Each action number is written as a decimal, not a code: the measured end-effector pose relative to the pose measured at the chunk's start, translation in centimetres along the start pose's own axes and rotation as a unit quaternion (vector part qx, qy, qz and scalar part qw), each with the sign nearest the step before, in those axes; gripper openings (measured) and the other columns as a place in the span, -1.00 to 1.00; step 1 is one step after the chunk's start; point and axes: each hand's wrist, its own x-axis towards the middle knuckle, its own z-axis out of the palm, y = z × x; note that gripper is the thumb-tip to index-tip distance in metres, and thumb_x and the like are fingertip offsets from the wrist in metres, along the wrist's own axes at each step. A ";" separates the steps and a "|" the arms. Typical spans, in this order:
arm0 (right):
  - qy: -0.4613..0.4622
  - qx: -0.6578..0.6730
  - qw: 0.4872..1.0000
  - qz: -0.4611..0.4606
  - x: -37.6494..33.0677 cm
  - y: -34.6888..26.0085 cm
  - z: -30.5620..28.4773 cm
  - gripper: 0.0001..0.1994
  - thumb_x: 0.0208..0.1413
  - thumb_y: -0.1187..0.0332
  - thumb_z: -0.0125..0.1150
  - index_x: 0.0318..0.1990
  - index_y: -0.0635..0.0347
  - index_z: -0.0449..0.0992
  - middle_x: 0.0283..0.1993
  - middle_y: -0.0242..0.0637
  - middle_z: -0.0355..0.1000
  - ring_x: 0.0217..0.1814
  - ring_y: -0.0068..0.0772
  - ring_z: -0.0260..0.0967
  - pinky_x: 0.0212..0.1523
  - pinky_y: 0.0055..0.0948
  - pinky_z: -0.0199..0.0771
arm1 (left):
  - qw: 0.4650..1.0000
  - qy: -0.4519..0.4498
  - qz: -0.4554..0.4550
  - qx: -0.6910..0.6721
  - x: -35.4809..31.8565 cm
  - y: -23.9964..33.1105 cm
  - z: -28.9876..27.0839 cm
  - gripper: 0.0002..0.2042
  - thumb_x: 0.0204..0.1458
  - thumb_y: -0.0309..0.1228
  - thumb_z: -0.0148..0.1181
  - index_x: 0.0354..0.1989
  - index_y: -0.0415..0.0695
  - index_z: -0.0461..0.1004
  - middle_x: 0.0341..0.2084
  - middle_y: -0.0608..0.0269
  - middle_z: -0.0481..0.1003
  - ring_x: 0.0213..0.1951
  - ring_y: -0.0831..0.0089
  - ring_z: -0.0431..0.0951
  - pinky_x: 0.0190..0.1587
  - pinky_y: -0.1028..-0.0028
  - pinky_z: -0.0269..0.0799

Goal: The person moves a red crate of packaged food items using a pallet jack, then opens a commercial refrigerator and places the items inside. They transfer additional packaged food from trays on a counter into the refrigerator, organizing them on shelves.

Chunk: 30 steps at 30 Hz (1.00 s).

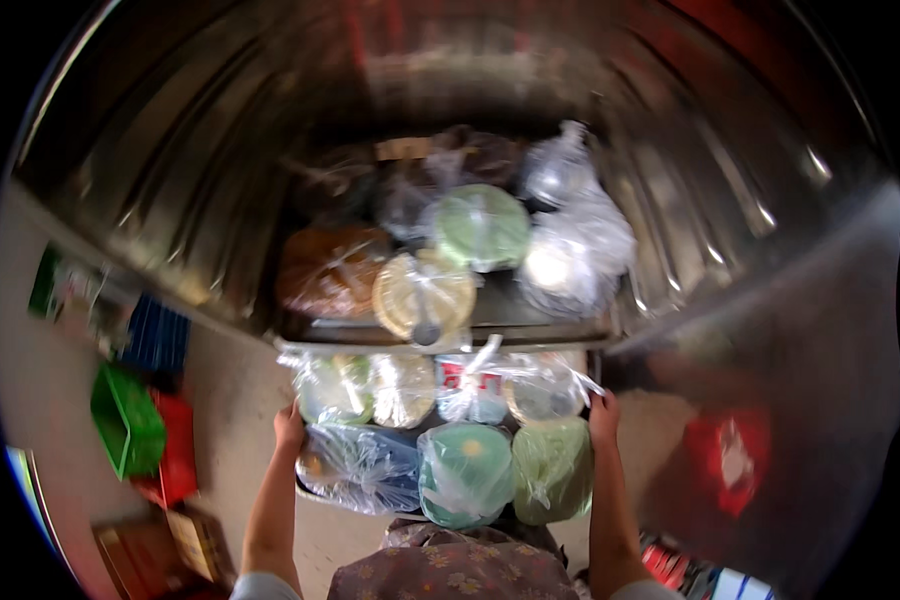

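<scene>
My left hand [289, 424] is closed on the left side of a shallow tray [314, 492], and my right hand [603, 416] grips its right side. Two rows of plastic-bagged containers fill the tray, held level before my body. The near row has a blue bagged container [363, 468], a teal one [467, 478] and an olive-green one [553, 472]. Behind them, knotted clear bags cover pale containers [403, 388] and one with red print [470, 390]. The tray's far edge meets the mouth of a ribbed steel chamber [200, 210]; whether they touch I cannot tell.
Inside the chamber sit a green round container [482, 228], a cream one [425, 297], a brown bagged one [334, 265] and white bags [577, 250]. Left stand a green crate [128, 422], a red crate [177, 450], a blue crate [157, 332] and cardboard boxes [140, 562].
</scene>
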 end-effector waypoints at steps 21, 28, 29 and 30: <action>0.079 -0.170 0.976 0.111 -6.6 -14.5 -5.8 -0.71 0.09 0.13 -0.06 -0.39 0.20 0.40 -0.40 -0.04 0.40 -0.29 0.05 0.33 -0.28 -0.09 0.30 | 0.889 -0.317 -0.179 -0.277 9.0 -14.5 1.7 -0.57 0.07 -0.20 -0.22 -0.05 -0.29 0.34 -0.16 0.06 0.42 -0.15 0.17 0.43 -0.10 0.28 0.35; 0.081 -0.149 0.981 0.099 -5.1 -11.4 -4.5 -0.71 0.08 0.14 -0.05 -0.40 0.20 0.42 -0.41 -0.06 0.41 -0.31 0.05 0.34 -0.31 -0.09 0.30 | 0.904 -0.295 -0.191 -0.244 9.7 -12.2 1.2 -0.58 0.07 -0.18 -0.23 -0.08 -0.26 0.37 -0.15 0.10 0.42 -0.13 0.18 0.42 -0.07 0.28 0.33; 0.084 -0.144 0.982 0.088 -5.0 -11.2 -4.4 -0.71 0.08 0.14 -0.05 -0.41 0.20 0.42 -0.41 -0.06 0.40 -0.31 0.05 0.34 -0.32 -0.09 0.30 | 0.925 -0.258 -0.177 -0.216 9.4 -12.4 0.5 -0.58 0.07 -0.18 -0.22 -0.09 -0.26 0.37 -0.16 0.10 0.42 -0.14 0.18 0.42 -0.08 0.28 0.34; 0.091 -0.136 0.983 0.083 -4.6 -11.1 -4.5 -0.70 0.06 0.13 -0.02 -0.42 0.22 0.43 -0.41 -0.04 0.40 -0.30 0.05 0.34 -0.32 -0.11 0.30 | 0.941 -0.224 -0.164 -0.191 8.7 -11.8 1.2 -0.58 0.07 -0.18 -0.22 -0.09 -0.26 0.37 -0.17 0.10 0.43 -0.15 0.19 0.43 -0.09 0.28 0.35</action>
